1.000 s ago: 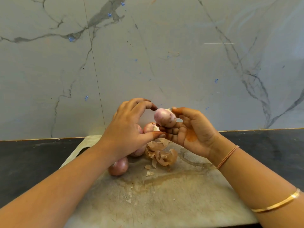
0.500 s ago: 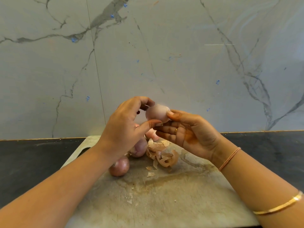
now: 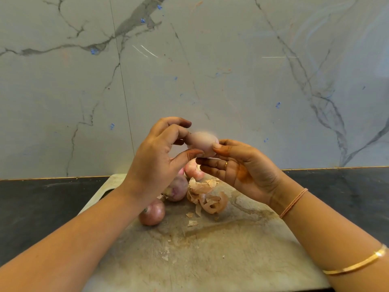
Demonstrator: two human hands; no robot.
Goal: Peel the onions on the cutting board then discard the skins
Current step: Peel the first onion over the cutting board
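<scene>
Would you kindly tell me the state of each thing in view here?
Pale pink onion: held up between both hands, blurred.
Left hand: pinches that onion's end.
Right hand: holds it, thumb on top.
Reddish-brown whole onion: lying on board, apparently unpeeled.
Papery brown onion skins: loose heap on board.
Stained pale cutting board: flat on dark counter.

A single wide-angle view from the person's head looks forward and down. It sits close over the cutting board (image 3: 210, 260) at the table's (image 3: 31, 203) near edge and faces the marble wall (image 3: 210, 70) behind the far edge.
</scene>
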